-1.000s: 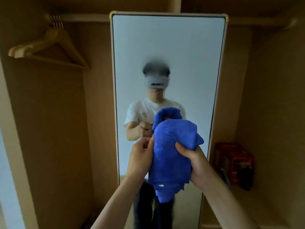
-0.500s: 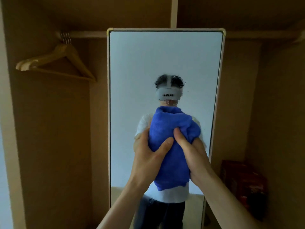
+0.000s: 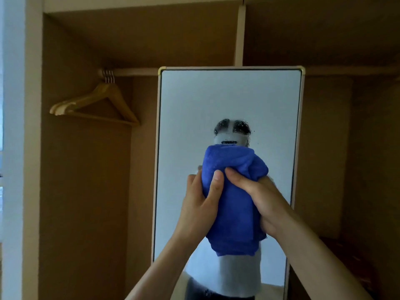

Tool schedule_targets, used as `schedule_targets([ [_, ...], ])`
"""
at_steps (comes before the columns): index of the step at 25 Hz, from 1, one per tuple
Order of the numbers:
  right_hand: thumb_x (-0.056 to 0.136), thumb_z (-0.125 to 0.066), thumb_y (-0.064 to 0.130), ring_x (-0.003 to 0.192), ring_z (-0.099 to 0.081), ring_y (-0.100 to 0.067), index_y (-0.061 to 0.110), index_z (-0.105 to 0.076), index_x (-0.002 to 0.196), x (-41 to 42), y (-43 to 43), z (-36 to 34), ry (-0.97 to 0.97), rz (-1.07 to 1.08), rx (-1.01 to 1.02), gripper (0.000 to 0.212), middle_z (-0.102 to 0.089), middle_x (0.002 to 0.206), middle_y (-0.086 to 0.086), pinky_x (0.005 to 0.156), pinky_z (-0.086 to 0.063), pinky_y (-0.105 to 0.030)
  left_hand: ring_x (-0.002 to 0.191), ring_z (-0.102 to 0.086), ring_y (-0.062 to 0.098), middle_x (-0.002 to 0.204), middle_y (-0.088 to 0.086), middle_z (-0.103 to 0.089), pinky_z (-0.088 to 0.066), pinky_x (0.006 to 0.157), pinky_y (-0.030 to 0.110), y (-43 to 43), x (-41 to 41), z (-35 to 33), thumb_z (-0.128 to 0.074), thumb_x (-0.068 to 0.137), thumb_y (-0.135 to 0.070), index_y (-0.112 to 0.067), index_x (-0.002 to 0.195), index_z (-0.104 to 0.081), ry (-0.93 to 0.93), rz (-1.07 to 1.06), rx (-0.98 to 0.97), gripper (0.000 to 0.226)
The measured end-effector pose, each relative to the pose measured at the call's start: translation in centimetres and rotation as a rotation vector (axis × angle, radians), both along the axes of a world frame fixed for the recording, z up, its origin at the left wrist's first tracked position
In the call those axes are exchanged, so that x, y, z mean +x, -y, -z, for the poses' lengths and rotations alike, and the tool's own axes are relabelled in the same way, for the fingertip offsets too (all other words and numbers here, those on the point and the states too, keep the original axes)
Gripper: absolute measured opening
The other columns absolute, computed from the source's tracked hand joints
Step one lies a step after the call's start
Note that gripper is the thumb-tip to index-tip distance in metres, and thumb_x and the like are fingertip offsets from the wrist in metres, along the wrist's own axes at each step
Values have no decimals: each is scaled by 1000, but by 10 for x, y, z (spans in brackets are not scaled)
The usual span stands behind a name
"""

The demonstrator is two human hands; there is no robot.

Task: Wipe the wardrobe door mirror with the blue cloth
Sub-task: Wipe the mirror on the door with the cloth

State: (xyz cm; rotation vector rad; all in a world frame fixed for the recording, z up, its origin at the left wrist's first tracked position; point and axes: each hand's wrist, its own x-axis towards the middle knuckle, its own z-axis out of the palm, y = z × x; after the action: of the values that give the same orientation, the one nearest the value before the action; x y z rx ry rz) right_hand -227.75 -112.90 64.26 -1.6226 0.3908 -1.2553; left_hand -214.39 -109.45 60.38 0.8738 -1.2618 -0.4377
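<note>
Both hands gripping cloth: left hand (image 3: pixel 200 204), right hand (image 3: pixel 259 191) | blue cloth (image 3: pixel 234 204) bunched before mirror (image 3: pixel 216 100) | flatten pad, press evenly, overlap strokes

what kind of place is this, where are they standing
Probably a bedroom, facing an open wooden wardrobe: wooden hangers hang from a rail inside it, and a tall mirror stands at its middle.

White T-shirt (image 3: pixel 225 271) and grey headset (image 3: pixel 230 140) reflected; forearms (image 3: pixel 313 256) bare.
</note>
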Motion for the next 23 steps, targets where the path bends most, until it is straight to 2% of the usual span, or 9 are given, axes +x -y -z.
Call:
schedule_targets([
  [3,78,-79,35,93,-76,-19,28,-77,96,9,-3,-17,-2,33,-48,19,-79,98,-3,68,-60,-25,94,-66,-1,104,-23,-60,-58,87,37,5,14,-15,-50,78,-78,-50,107,-57,78,-112,-56,41],
  [6,87,-75,24,89,-76,-17,25,-77,92,22,2,-37,-50,178,-146,6,-79,92,-1,67,-58,-23,96,-67,-3,104,-25,-69,-55,77,20,10,37,-36,-64,93,-51,-42,129,-54,95,-77,-180,39],
  [8,86,-77,24,86,-74,-9,31,-74,92,35,2,-52,-68,282,-269,10,-78,90,6,64,-56,-17,95,-69,-1,103,-22,-71,-54,75,16,13,54,-52,-63,95,-49,-40,131,-55,116,-51,-224,39],
  [12,85,-76,33,90,-68,1,39,-61,111,62,-1,-76,-194,487,-542,31,-72,98,17,78,-55,-22,111,-68,10,121,-11,-70,-56,90,33,19,83,-77,-62,92,-58,-37,139,-51,95,92,-247,53],
  [13,85,-75,34,89,-67,3,41,-60,111,66,-1,-80,-221,525,-586,31,-71,96,20,78,-54,-22,109,-69,12,120,-7,-71,-57,89,34,21,90,-83,-65,93,-53,-32,136,-54,91,120,-251,50],
  [16,88,-74,36,88,-66,4,46,-55,112,75,1,-86,-299,573,-693,32,-70,95,23,75,-51,-21,81,-70,12,100,2,-75,-55,67,23,24,111,-100,-68,95,-35,-22,122,-60,73,138,-268,30],
  [18,87,-75,37,92,-64,7,53,-47,117,81,2,-90,-380,610,-762,44,-67,100,27,74,-50,-12,78,-72,19,99,6,-74,-56,63,27,27,120,-106,-68,96,-31,-21,120,-60,48,163,-277,27],
  [20,88,-73,38,94,-65,2,54,-42,121,85,5,-97,-420,656,-804,49,-66,99,23,75,-45,-4,78,-71,21,100,6,-74,-58,62,32,28,123,-111,-69,96,-31,-24,120,-61,43,175,-285,26],
  [23,87,-72,38,78,-64,-9,46,-37,119,90,10,-113,-505,920,-1034,48,-59,88,16,70,-54,-21,92,-67,6,109,-12,-69,-56,68,21,32,135,-120,-73,92,-31,-35,124,-64,124,-11,-358,33],
])
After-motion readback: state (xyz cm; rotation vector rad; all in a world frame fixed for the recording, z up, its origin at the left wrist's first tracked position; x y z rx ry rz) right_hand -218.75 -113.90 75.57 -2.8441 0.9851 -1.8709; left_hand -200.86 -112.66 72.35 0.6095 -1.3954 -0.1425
